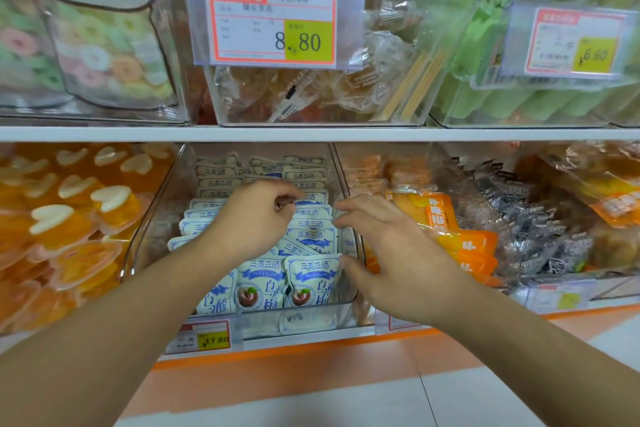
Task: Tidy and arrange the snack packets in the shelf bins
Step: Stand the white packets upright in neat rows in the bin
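Note:
A clear plastic bin [349, 191] on the lower shelf holds several rows of white-and-blue snack packets [311, 274], standing upright and facing me. My left hand [252, 215] hovers over the middle rows, fingers curled loosely with the tips near a packet top; nothing is clearly gripped. My right hand [388, 253] reaches over the bin's right wall with fingers spread, the thumb beside the front right packet. It holds nothing.
Orange jelly cups [69, 218] fill the bin to the left. Orange packets [446, 222] and dark wrapped sweets [533, 229] fill the bins to the right. The upper shelf [311, 133] carries more clear bins with price tags [273, 24]. A yellow price label [214, 340] sits below.

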Available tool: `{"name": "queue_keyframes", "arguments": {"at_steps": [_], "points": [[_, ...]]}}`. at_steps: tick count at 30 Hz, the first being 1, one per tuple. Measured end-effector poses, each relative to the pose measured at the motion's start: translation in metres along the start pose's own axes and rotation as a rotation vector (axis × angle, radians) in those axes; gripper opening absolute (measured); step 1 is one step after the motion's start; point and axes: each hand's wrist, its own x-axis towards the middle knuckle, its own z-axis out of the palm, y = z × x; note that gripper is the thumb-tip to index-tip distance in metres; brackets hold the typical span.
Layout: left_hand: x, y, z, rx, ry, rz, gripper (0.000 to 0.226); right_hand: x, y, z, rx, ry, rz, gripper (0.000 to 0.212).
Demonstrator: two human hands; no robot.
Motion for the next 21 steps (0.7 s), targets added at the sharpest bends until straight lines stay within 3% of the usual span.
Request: {"name": "queue_keyframes", "arguments": {"at_steps": [3,6,9,13,16,21], "points": [[-0.026,-0.005,-0.019,0.003,0.029,0.040,0.019,-0.001,-0.004,0.001,-0.049,0.012,-0.010,0.044],[-0.053,-0.010,-0.036,0.078,-0.097,0.087,0.006,0.004,-0.013,0.003,-0.165,0.007,-0.039,0.039],[-0.068,-0.014,-0.047,0.203,-0.211,0.118,0.015,0.015,-0.029,0.004,-0.277,-0.065,-0.077,0.034],[-0.073,-0.019,-0.051,0.272,-0.205,0.079,0.013,0.025,-0.044,0.012,-0.407,-0.191,-0.070,0.031],[-0.073,-0.022,-0.057,0.328,-0.197,0.104,0.012,0.031,-0.042,0.011,-0.387,-0.173,-0.035,0.018],[-0.072,-0.027,-0.055,0.331,-0.236,0.117,0.010,0.036,-0.049,0.002,-0.398,-0.258,-0.032,0.023]]}}
